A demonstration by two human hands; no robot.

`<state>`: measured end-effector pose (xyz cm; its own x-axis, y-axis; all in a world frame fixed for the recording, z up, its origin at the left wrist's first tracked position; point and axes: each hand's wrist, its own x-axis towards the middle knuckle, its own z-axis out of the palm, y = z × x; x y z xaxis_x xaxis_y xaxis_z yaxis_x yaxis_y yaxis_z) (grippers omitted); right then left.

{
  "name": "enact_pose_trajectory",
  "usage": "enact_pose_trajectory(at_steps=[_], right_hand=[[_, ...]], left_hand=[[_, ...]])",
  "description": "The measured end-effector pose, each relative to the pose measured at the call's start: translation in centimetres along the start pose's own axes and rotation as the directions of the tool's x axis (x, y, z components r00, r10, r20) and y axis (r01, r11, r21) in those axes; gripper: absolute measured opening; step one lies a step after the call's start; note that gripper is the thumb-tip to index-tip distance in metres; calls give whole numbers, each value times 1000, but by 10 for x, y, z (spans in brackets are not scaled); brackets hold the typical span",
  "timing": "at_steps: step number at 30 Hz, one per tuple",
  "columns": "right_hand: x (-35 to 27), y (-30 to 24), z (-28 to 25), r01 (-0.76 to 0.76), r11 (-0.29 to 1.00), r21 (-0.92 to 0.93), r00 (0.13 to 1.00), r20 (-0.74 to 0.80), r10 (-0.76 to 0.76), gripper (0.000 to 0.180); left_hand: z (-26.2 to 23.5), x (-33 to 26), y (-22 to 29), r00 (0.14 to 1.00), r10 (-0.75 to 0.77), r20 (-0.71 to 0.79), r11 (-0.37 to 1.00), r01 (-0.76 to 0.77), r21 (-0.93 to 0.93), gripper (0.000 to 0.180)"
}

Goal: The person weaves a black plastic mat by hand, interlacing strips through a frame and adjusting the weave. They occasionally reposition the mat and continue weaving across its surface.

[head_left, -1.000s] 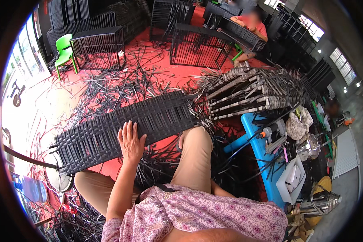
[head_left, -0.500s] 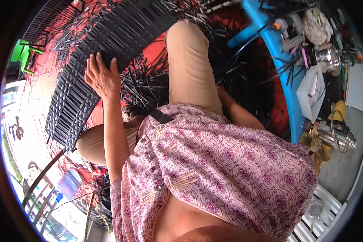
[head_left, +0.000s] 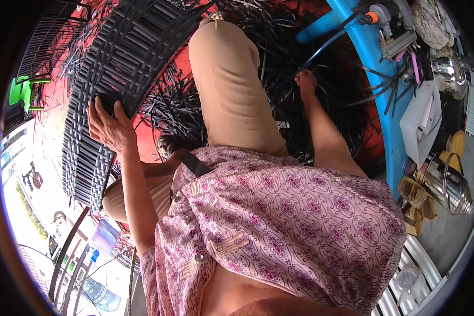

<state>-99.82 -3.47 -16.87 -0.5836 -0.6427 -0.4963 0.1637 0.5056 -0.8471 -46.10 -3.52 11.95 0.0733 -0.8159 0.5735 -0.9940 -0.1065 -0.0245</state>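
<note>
A long panel of dark grey woven plastic strips [head_left: 118, 66] leans across my left side, rising toward the top of the view. My left hand [head_left: 110, 125] lies on it, fingers stretched out and thumb apart, touching the weave. To the right of my raised knee, my right hand [head_left: 306, 83] is closed with its fingers curled in; what it holds, if anything, is too small to make out. Beneath and around that hand spreads a tangled heap of loose black strips [head_left: 271, 58]. A thin blue hose [head_left: 321, 50] passes just above my right hand.
At the right stands a blue plastic table or stool [head_left: 376, 105], with an orange-collared tool [head_left: 376, 16] by it. Beyond are a white open box [head_left: 421, 124] and a metal flask [head_left: 442, 179]. A green chair [head_left: 23, 94] stands far left, near red flooring [head_left: 187, 66].
My right hand has come out from behind my leg and moved up and right over the strips. My left hand sits slightly lower on the panel. The whole view has shifted a little.
</note>
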Motion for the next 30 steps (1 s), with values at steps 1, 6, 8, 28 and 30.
enact_pose_trajectory(at_steps=[1, 6, 8, 28, 30], right_hand=[[12, -6, 7, 20, 1000, -11, 1000, 1, -20, 18], [116, 33, 14, 189, 951, -244, 982, 21, -189, 32], [124, 31, 29, 284, 813, -509, 950, 34, -311, 41], [96, 63, -9, 437, 600, -670, 861, 118, -494, 26], [98, 72, -16, 492, 703, -513, 854, 128, -504, 23]], left_hand=[[0, 1, 1, 1000, 6, 3, 1000, -6, -5, 56], [-13, 7, 1, 998, 23, 52, 999, -21, -45, 54], [-14, 2, 3, 996, 6, 85, 1000, -6, -9, 55], [-27, 3, -8, 993, 6, 115, 999, -2, -36, 56], [-23, 3, -10, 993, 6, 115, 998, 0, -58, 61]])
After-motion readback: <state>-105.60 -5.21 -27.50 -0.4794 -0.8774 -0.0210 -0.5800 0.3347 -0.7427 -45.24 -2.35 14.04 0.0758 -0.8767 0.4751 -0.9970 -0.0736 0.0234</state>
